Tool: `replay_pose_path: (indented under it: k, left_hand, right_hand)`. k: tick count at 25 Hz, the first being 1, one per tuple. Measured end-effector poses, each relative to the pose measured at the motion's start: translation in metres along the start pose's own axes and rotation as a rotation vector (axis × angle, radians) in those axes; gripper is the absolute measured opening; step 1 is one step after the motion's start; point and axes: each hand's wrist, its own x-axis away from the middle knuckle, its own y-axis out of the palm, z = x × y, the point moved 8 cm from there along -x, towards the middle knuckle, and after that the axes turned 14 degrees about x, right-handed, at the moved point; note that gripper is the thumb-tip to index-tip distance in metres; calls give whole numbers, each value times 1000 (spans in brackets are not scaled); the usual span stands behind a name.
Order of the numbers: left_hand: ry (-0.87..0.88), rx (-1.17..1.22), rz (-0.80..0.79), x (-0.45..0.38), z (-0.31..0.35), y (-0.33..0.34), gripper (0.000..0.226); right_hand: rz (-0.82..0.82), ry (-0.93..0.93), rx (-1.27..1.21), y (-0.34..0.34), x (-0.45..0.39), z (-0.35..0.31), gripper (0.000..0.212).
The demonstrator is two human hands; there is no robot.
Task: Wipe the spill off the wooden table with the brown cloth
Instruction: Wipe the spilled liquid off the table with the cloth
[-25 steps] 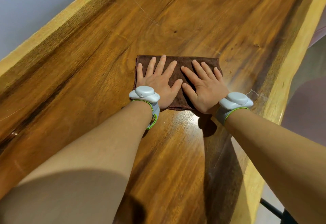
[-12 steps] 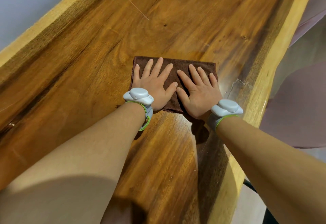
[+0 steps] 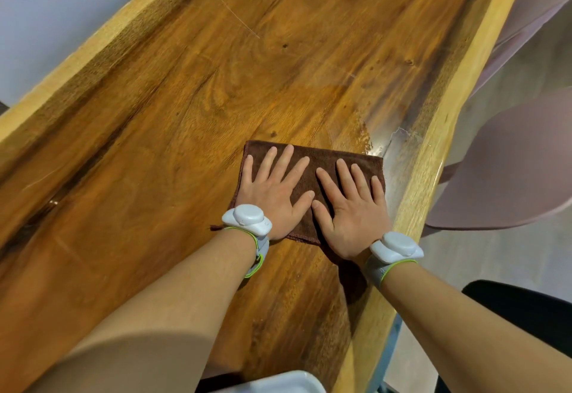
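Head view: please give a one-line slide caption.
Both hands press brown cloth flat on wooden table, beside wet patch.

No legible text or labels anywhere

Single view, head-worn wide-angle camera. Looks forward and steeply down along both forearms onto the wooden table [image 3: 192, 107], close above it. Table runs away beyond the fingertips [image 3: 289, 149]; its pale right edge lies just outside the right hand's [image 3: 353, 216] fingers. Straight lines bow near the frame borders.

Brown cloth [image 3: 322, 157] slid right (edgeward).
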Motion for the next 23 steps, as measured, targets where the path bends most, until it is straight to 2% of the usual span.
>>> replay_pose_path:
  k: [10,15,23]
  left_hand:
    - [56,-22,-60,72,22,20,65]
    - [162,-36,-113,105,37,29,65]
    - [222,-24,-129,99,43,27,64]
  right_hand:
    - [9,20,-3,8,85,-5,62]
    - [-17,17,-31,12,133,-7,65]
    - [-50,30,-57,12,135,-3,65]
